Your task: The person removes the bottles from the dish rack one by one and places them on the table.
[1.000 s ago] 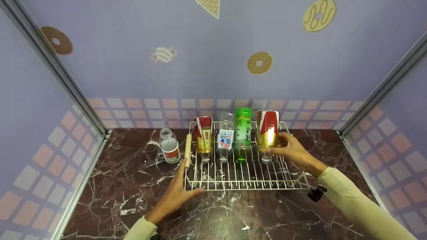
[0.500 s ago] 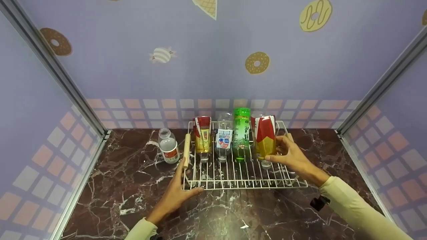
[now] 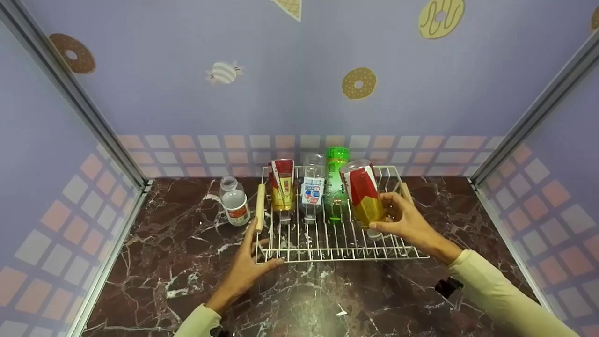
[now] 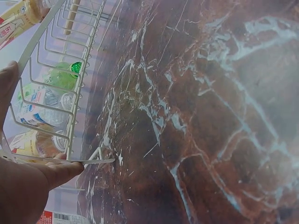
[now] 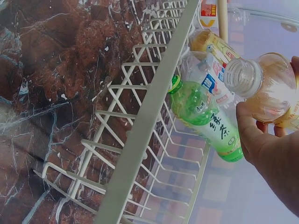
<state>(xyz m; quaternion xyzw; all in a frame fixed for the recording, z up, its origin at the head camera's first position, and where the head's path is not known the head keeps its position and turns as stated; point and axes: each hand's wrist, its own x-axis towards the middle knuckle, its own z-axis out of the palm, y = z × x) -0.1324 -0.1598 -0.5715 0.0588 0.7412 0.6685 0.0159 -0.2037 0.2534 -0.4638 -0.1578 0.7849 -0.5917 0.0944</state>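
Note:
My right hand [image 3: 405, 220] holds a clear plastic bottle [image 3: 362, 194] with a red and gold label, neck down, its base tilted left, over the right part of a white wire rack [image 3: 344, 260]. Its uncapped mouth [image 5: 240, 77] shows in the right wrist view. To its left a green tea bottle [image 3: 338, 187], a clear bottle with a white and blue label [image 3: 312, 189] and another red and gold bottle [image 3: 282, 187] stand neck down in the rack. My left hand [image 3: 245, 262] grips the rack's front left corner, its thumb over the front rim.
Left of the rack a clear bottle [image 3: 235, 201] with a red and white label stands upright on the dark marbled tabletop [image 3: 187, 262]. Wooden handles [image 3: 260, 208] sit on the rack's sides. A purple patterned wall [image 3: 281, 103] closes the back; side walls stand left and right.
My right hand has shifted the red and gold bottle slightly toward me, and its upper end has tipped left toward the green bottle. My left hand stays at the rack corner.

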